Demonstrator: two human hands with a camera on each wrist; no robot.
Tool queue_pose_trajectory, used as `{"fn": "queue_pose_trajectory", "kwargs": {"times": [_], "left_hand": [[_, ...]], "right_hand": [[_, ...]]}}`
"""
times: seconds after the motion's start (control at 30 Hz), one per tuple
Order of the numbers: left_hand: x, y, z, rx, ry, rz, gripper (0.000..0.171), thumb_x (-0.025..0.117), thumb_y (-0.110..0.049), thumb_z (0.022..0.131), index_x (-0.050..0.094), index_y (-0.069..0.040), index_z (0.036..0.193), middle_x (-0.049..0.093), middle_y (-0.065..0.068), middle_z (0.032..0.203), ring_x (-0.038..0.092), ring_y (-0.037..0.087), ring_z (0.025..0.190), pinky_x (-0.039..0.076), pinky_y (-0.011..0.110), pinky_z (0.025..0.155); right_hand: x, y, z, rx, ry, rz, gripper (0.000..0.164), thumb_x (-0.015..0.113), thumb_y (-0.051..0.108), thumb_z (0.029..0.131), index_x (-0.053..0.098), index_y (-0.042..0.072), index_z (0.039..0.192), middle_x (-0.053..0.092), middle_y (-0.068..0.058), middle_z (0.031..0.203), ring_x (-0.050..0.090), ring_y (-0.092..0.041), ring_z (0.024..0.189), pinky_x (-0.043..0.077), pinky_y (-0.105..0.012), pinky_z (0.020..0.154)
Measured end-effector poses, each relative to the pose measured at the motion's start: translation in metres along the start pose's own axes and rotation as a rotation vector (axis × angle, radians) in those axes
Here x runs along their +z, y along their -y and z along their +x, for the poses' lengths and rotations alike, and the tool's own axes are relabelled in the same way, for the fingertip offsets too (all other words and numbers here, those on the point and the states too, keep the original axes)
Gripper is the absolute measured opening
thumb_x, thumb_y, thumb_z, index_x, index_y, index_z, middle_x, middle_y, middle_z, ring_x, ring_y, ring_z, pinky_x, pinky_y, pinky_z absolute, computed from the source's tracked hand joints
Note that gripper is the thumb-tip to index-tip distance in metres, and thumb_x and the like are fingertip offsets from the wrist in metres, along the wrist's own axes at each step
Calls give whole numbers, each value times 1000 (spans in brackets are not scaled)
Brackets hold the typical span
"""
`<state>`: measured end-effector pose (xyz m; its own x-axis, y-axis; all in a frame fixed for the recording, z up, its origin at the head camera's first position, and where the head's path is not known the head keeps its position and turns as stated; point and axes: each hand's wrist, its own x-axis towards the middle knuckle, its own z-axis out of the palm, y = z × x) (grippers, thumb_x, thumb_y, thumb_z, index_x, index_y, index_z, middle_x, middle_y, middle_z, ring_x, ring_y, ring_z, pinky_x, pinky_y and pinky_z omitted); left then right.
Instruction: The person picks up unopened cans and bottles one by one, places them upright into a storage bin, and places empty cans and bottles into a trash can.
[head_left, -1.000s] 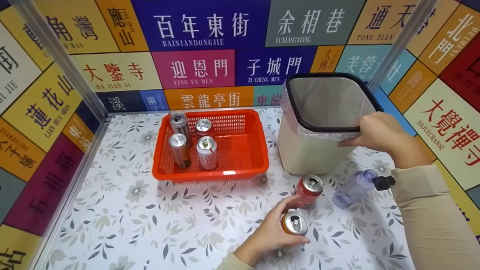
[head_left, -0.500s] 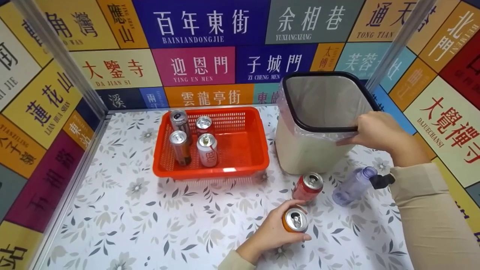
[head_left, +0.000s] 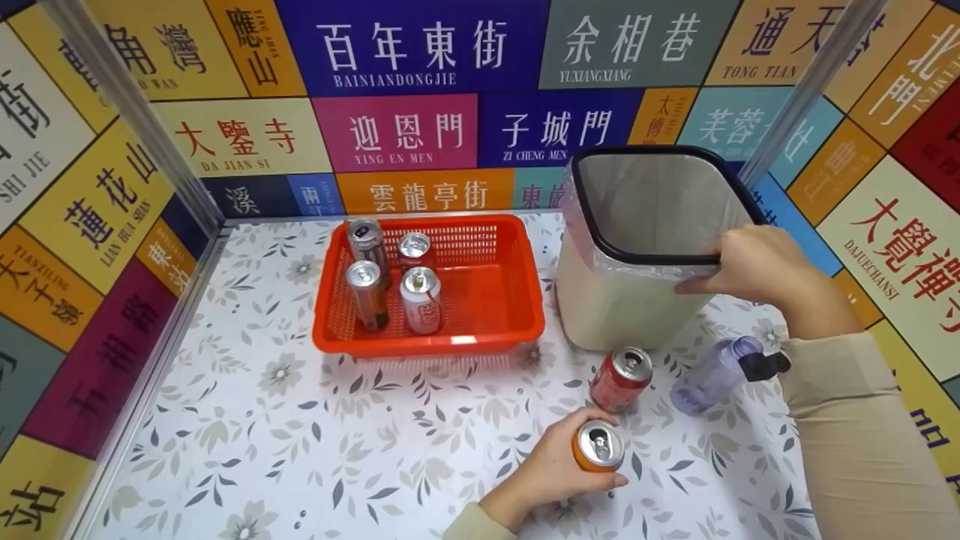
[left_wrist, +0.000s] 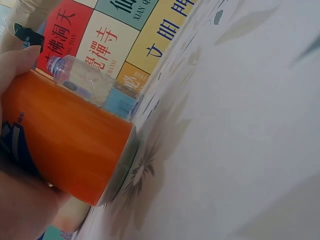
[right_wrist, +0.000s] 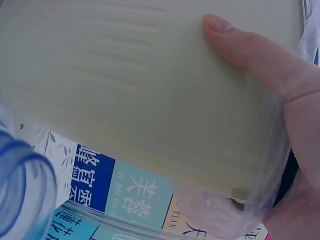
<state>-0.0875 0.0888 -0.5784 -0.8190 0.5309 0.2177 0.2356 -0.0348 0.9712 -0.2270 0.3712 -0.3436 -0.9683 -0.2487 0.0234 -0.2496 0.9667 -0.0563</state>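
Note:
In the head view, my left hand (head_left: 559,459) curls its fingers and thumb round an orange drink can (head_left: 598,448) near the table's front. The can's top is open; its orange side (left_wrist: 75,135) fills much of the left wrist view. Just behind it stands a red drink can (head_left: 621,380), also opened. My right hand (head_left: 765,262) grips the rim of a cream trash bin (head_left: 630,304) lined with a clear bag. Its thumb (right_wrist: 250,50) lies on the bin's outer wall, while the other fingers go over the rim and are mostly hidden.
A red plastic basket (head_left: 495,315) stands at the back with several upright cans in its left half, including a white can (head_left: 421,304). A clear bluish bottle (head_left: 712,379), uncapped, stands below my right forearm. Sign-printed walls enclose the table's back and sides.
My left fingers have drawn in closer round the orange can, off the front of the red can. My right hand keeps its grip on the bin rim. The head view has shifted slightly.

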Motion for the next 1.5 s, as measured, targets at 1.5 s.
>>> {"fn": "queue_pose_trajectory", "kwargs": {"times": [1.5], "left_hand": [[-35, -20, 4, 16, -240, -116, 56, 90, -9, 78, 66, -16, 128, 73, 1, 120, 67, 16, 112, 53, 37, 105]], "right_hand": [[2, 0, -2, 24, -9, 46, 51, 91, 59, 76, 78, 10, 79, 65, -1, 69, 55, -27, 69, 39, -44, 65]]}}
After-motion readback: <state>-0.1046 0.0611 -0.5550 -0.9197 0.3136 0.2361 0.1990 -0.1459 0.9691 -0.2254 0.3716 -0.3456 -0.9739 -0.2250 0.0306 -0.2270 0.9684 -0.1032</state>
